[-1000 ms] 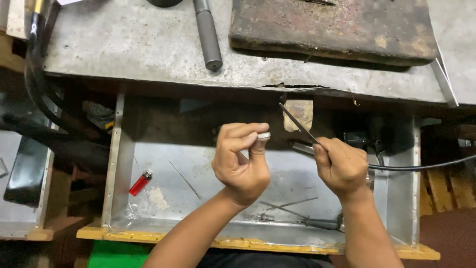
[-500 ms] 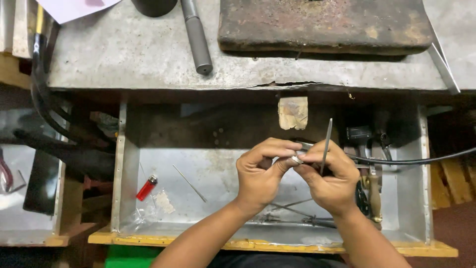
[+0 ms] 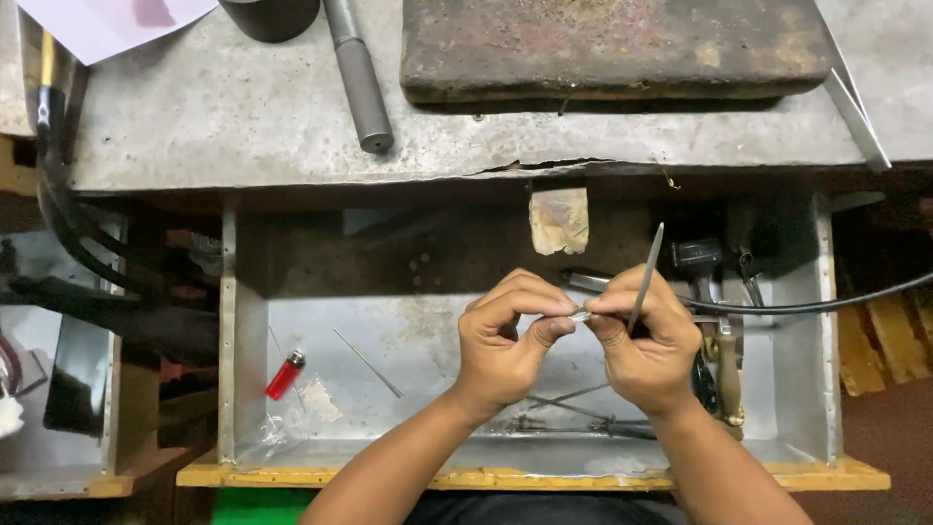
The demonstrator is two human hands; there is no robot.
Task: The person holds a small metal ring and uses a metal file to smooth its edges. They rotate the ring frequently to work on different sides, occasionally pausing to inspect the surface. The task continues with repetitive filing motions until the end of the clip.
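My left hand (image 3: 505, 340) and my right hand (image 3: 641, 345) meet over the open metal drawer (image 3: 243, 389), fingertips touching. Between the thumbs and forefingers of both hands sits a small silvery metal piece (image 3: 580, 315). My right hand also holds a thin grey needle file (image 3: 649, 262), which points up and slightly right from between its fingers. A small wooden peg (image 3: 559, 220) juts from the bench edge just above the hands.
A red lighter (image 3: 285, 375) and a thin rod (image 3: 367, 363) lie in the drawer's left half. Pliers and other tools (image 3: 724, 360) sit at its right side, under a black cable (image 3: 826, 303). On the benchtop lie a grey steel rod (image 3: 358, 78) and a rusty block (image 3: 612, 44).
My hands came together: the left hand lowered the small metal piece to the right hand's fingertips. The file swung from leaning left to nearly upright.
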